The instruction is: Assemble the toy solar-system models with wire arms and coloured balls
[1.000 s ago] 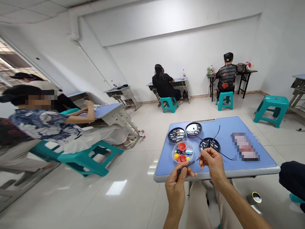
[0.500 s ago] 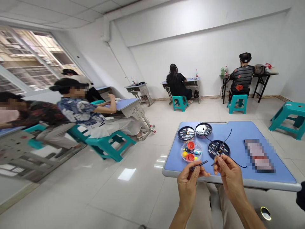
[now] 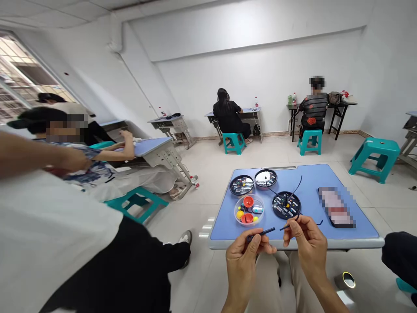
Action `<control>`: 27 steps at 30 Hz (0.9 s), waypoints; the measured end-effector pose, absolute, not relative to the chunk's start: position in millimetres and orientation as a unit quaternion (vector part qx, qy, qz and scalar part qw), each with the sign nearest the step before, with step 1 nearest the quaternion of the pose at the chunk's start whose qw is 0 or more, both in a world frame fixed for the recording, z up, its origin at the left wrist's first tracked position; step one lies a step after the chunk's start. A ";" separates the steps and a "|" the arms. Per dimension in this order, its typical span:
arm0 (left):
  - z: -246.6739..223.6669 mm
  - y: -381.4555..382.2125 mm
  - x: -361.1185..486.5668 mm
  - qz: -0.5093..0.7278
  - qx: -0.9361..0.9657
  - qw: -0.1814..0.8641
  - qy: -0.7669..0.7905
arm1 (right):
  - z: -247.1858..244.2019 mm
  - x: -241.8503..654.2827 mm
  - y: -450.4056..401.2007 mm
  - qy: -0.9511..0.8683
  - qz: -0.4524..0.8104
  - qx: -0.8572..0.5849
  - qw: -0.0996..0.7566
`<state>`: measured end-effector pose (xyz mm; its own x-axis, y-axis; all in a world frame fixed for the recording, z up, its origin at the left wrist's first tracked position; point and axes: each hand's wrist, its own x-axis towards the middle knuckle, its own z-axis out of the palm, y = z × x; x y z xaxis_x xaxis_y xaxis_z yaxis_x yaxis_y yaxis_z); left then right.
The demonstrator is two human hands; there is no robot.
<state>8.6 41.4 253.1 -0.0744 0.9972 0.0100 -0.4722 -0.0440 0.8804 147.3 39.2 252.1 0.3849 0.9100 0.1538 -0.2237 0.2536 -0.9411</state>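
My left hand [image 3: 243,254] pinches a short dark rod [image 3: 268,231] with a rounded end, over the front edge of the blue table. In my right hand [image 3: 309,243] is a thin dark rod [image 3: 284,228], pinched between thumb and fingers; its tip points at the left-hand rod, with a small gap between them. Just beyond the hands lies a round black disc [image 3: 279,211] with printed labels, with thin curved black arms [image 3: 296,186] at its middle. A clear round tub [image 3: 236,216] to the left contains red half shells [image 3: 248,201], yellow balls and small parts.
Two black round dishes [image 3: 241,186] [image 3: 266,178] sit at the table's back left, a blurred phone [image 3: 337,206] at its right. A person in a white top [image 3: 55,230] stands close at left. Others sit at desks; a green stool [image 3: 374,150] is at right.
The view has swung right, and a person in white and black has come in at left. The thin rod's tip in my right hand shows more clearly; both hands keep their hold.
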 end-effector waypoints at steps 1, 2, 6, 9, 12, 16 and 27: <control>253.2 41.6 9.6 0.633 0.351 0.583 0.370 | 252.0 147.1 39.0 -0.375 0.394 -0.468 0.697; 253.3 41.7 10.6 0.633 0.351 0.583 0.370 | 251.7 147.0 38.9 -0.374 0.385 -0.477 0.696; 254.5 41.7 14.4 0.624 0.350 0.591 0.371 | 251.6 148.2 39.0 -0.385 0.383 -0.477 0.691; 256.5 41.8 16.9 0.620 0.347 0.602 0.364 | 253.4 149.6 38.6 -0.393 0.387 -0.470 0.689; 257.0 42.1 18.5 0.616 0.349 0.604 0.365 | 255.0 150.8 37.6 -0.386 0.382 -0.476 0.692; 254.8 42.4 18.3 0.608 0.352 0.604 0.376 | 255.6 152.7 36.7 -0.386 0.370 -0.479 0.696; 254.8 45.9 18.4 0.603 0.358 0.606 0.375 | 251.1 156.8 39.1 -0.409 0.384 -0.458 0.690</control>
<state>18.4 45.9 254.8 -0.0079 0.9997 -0.0229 -0.4623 0.0167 0.8866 156.8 39.1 251.1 0.3706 0.9041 0.2128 -0.1556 0.2863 -0.9454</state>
